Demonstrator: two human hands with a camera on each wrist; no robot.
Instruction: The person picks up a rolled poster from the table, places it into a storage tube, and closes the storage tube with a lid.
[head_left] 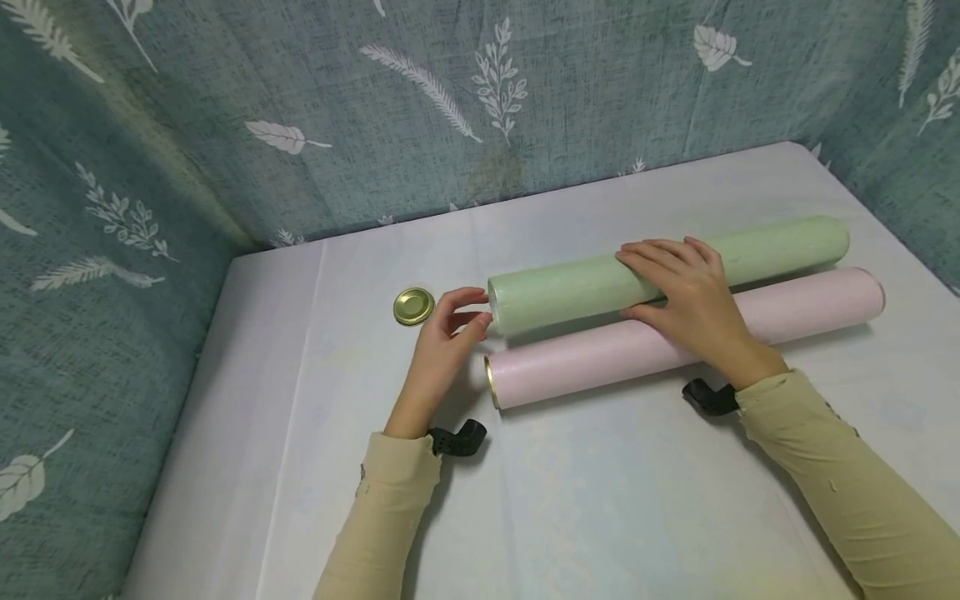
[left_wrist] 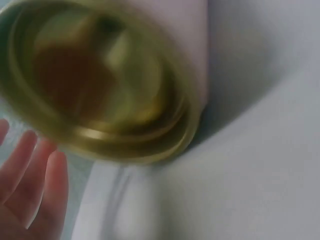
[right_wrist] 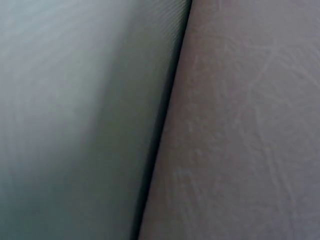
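Observation:
A long pale green cardboard tube [head_left: 570,292] lies slanted across the table, its left end showing a white rim. My right hand [head_left: 693,300] holds it from above near its middle, fingers over the top and thumb on the near side. In front lies a pink cardboard tube [head_left: 585,362] with a gold metal end, partly under my right hand. At the green tube's left end is my left hand [head_left: 442,350], thumb and fingers apart and bent near the rim; contact is unclear. The left wrist view shows the pink tube's gold end [left_wrist: 135,150] beside loosely spread fingers [left_wrist: 55,190].
A round gold metal lid [head_left: 413,307] lies on the white-covered table [head_left: 375,375], just left of my left hand. Green leaf-patterned cloth [head_left: 420,125] hangs behind and at both sides. A black wrist device [head_left: 459,438] sits on each wrist.

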